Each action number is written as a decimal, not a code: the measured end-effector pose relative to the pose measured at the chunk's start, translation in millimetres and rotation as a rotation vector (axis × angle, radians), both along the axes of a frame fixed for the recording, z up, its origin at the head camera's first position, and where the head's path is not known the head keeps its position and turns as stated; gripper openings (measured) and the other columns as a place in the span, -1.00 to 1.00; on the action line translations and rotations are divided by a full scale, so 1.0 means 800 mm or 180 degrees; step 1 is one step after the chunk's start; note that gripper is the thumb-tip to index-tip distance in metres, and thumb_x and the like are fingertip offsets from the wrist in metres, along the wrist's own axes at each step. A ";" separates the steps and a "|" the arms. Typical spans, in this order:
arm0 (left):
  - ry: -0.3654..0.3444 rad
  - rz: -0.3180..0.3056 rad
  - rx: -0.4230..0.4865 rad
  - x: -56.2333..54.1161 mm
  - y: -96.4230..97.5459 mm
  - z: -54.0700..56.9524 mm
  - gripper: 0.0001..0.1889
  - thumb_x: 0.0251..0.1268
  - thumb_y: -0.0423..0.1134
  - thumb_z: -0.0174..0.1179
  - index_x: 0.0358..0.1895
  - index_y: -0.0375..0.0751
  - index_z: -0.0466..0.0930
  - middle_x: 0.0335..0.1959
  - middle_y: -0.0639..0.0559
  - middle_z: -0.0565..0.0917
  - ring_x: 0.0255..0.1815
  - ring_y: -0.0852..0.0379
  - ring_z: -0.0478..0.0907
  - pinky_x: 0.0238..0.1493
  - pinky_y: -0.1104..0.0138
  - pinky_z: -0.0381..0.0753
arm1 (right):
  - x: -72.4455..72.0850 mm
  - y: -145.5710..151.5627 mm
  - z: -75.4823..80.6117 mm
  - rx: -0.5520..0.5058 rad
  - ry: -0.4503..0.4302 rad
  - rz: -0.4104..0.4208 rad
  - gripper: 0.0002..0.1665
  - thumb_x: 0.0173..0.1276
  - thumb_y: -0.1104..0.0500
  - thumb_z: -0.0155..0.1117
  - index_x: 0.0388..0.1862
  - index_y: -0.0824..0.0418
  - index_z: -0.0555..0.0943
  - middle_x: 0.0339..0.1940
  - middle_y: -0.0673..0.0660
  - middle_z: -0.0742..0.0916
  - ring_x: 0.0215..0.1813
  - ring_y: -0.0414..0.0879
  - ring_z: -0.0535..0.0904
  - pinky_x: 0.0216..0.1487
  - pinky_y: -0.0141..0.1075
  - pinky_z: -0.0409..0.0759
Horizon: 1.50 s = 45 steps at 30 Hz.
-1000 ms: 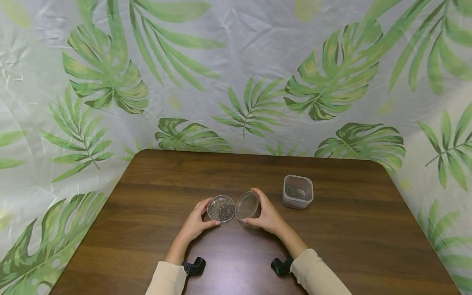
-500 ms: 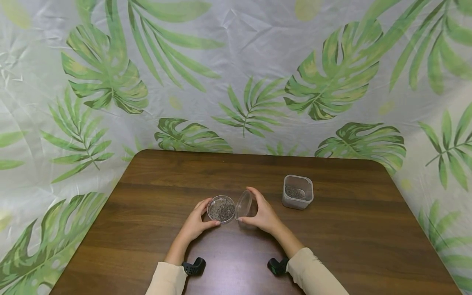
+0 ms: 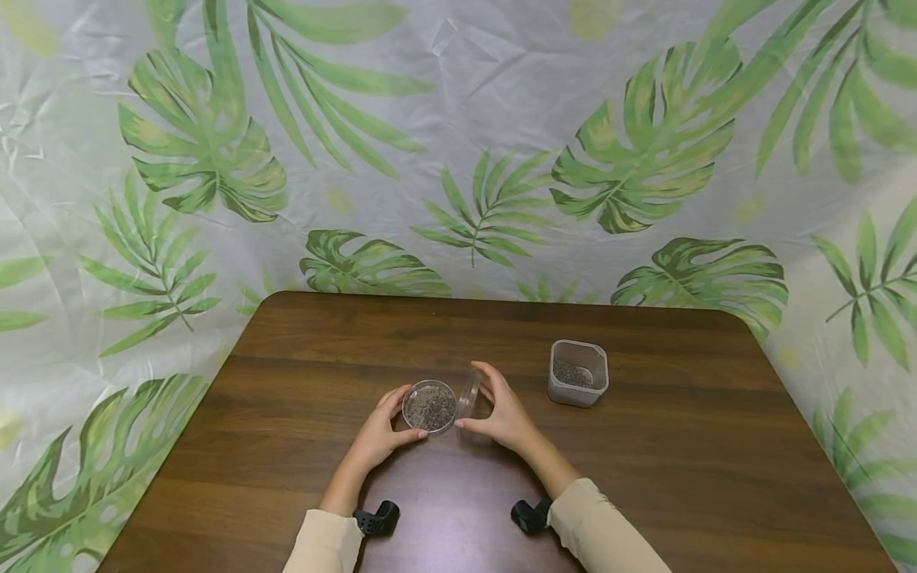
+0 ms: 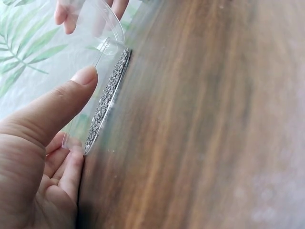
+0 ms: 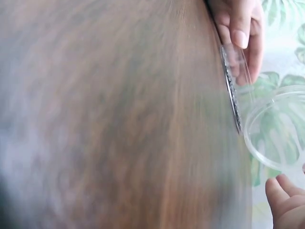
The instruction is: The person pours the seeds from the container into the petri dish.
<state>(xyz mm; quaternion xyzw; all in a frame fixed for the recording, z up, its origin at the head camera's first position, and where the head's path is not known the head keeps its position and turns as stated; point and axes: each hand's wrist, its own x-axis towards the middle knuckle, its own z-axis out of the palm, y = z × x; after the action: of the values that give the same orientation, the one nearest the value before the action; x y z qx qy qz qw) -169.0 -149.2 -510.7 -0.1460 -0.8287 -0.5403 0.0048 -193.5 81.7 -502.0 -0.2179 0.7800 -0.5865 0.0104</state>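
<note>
A clear round petri dish with dark grey grains in it rests on the table. My left hand grips its left side, thumb at the near rim and fingers at the far rim. Edge-on in the left wrist view, the grains form a thin layer on the dish's bottom. My right hand holds the clear petri dish lid by its rim, thumb near and fingers far. The lid stands steeply tilted beside the dish's right edge; in the right wrist view, the lid shows as a ring.
A square translucent plastic container with similar grains at its bottom stands to the right, beyond my right hand. The brown wooden table ends at a leaf-printed sheet. Each wrist wears a black camera mount.
My right hand has moved slightly left and turned the lid from leaning back to nearly upright, edge-on to the head view. The left hand and dish have stayed in place.
</note>
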 end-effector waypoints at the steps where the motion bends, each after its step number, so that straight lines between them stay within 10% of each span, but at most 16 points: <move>1: -0.0005 0.0013 -0.0023 -0.002 -0.001 -0.004 -0.19 -0.18 -0.42 0.41 0.22 -0.54 0.19 0.14 -0.40 0.27 0.14 -0.28 0.29 0.17 0.11 0.30 | 0.002 -0.001 0.004 -0.0049 -0.0038 0.0027 0.11 -0.16 0.27 0.53 0.34 0.30 0.09 0.32 0.28 0.20 0.31 0.21 0.13 0.26 -0.04 0.20; 12: -0.0042 0.0044 -0.0011 -0.015 -0.008 -0.034 -0.12 -0.22 -0.30 0.45 0.26 -0.42 0.19 0.17 -0.28 0.28 0.17 -0.17 0.29 0.18 0.21 0.30 | 0.010 -0.014 0.019 -0.0437 -0.0230 0.0142 0.08 -0.09 0.37 0.45 0.35 0.30 0.03 0.35 0.37 0.08 0.28 0.33 0.11 0.22 0.12 0.17; 25: -0.0062 0.0000 -0.0048 0.004 0.002 0.012 -0.19 -0.14 -0.43 0.38 0.23 -0.57 0.15 0.16 -0.43 0.24 0.17 -0.30 0.25 0.19 0.11 0.26 | 0.009 -0.027 0.011 -0.0773 -0.0329 0.0182 0.10 -0.09 0.41 0.44 0.36 0.23 0.02 0.33 0.30 0.06 0.22 0.27 0.18 0.12 -0.01 0.38; 45: -0.0058 -0.0029 -0.0087 0.005 0.001 0.014 -0.20 -0.13 -0.41 0.38 0.23 -0.56 0.16 0.16 -0.42 0.25 0.18 -0.29 0.24 0.20 0.10 0.26 | 0.016 -0.035 0.008 -0.0247 -0.0444 0.0107 0.15 -0.09 0.32 0.46 0.36 0.42 -0.06 0.26 0.49 0.12 0.20 0.37 0.20 0.17 0.09 0.28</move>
<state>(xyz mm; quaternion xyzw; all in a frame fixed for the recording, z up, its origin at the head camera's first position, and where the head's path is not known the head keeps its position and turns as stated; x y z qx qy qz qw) -164.8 -148.1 -499.9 -0.1449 -0.8354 -0.5302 -0.0071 -180.9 53.5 -495.4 -0.1898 0.7503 -0.6298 0.0661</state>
